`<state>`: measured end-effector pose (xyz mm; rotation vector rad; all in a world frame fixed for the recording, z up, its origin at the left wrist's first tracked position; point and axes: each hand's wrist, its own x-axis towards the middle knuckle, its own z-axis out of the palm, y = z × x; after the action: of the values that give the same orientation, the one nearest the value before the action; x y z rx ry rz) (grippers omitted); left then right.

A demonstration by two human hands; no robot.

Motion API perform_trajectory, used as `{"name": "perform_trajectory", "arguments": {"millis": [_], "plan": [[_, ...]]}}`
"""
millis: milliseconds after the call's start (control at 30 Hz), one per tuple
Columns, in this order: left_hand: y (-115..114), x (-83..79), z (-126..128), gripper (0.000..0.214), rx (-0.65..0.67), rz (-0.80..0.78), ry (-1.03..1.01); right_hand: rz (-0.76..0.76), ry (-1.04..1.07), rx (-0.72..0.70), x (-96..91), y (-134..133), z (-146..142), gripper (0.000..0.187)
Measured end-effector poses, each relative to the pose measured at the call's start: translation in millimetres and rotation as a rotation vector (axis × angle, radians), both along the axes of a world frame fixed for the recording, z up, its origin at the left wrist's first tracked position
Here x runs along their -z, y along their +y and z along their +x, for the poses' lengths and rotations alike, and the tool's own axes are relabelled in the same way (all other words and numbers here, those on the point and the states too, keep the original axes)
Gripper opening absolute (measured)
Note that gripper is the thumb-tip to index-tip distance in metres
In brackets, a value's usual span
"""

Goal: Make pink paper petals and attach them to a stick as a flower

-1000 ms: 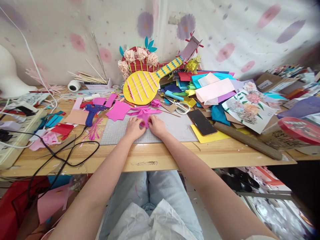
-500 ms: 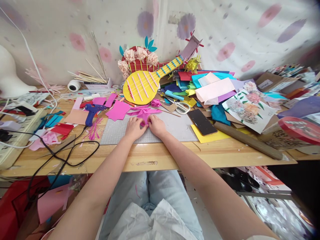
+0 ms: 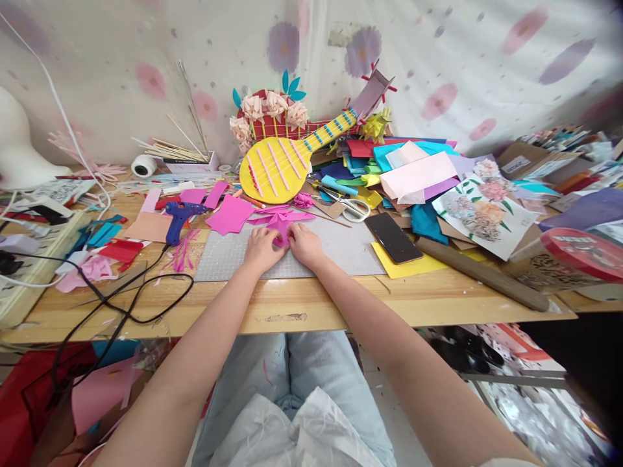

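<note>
A magenta paper flower with pointed petals [image 3: 280, 222] lies on the grey cutting mat [image 3: 341, 250]. My left hand [image 3: 263, 250] pinches its near petal from the left, and my right hand [image 3: 304, 244] grips the same petal from the right. The fingertips of both hands nearly meet over the paper and partly cover it. To the left, a star-edged stack of magenta paper [image 3: 230, 215] rests on the mat's edge. Just behind the flower sits a small crumpled magenta paper piece [image 3: 304, 200].
A blue glue gun [image 3: 179, 220] with a looping black cord stands at left. Behind the mat leans a yellow paper lute [image 3: 275, 170]. At right are white-handled scissors [image 3: 357, 209], a phone [image 3: 393, 237], a wooden stick [image 3: 481, 272] and a red-lidded tub [image 3: 579, 259].
</note>
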<state>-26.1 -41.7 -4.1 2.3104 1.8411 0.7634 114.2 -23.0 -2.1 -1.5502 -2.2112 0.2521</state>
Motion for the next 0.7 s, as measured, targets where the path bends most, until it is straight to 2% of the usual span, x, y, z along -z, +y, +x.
{"name": "perform_trajectory", "arguments": {"millis": [267,500,567,700], "plan": [[1,0.7,0,0.023,-0.018,-0.012,-0.003,0.009,0.01,0.007,1.9,0,0,0.021],[1,0.3,1,0.024,-0.025,-0.026,-0.012,-0.022,0.09,-0.087,-1.9,-2,11,0.031],[1,-0.1,1,0.023,-0.025,-0.032,-0.023,-0.006,0.074,-0.032,-1.4,0,14,0.032],[1,-0.4,2,0.023,-0.046,-0.052,-0.048,0.009,0.064,0.181,0.4,8,18,0.032]]}}
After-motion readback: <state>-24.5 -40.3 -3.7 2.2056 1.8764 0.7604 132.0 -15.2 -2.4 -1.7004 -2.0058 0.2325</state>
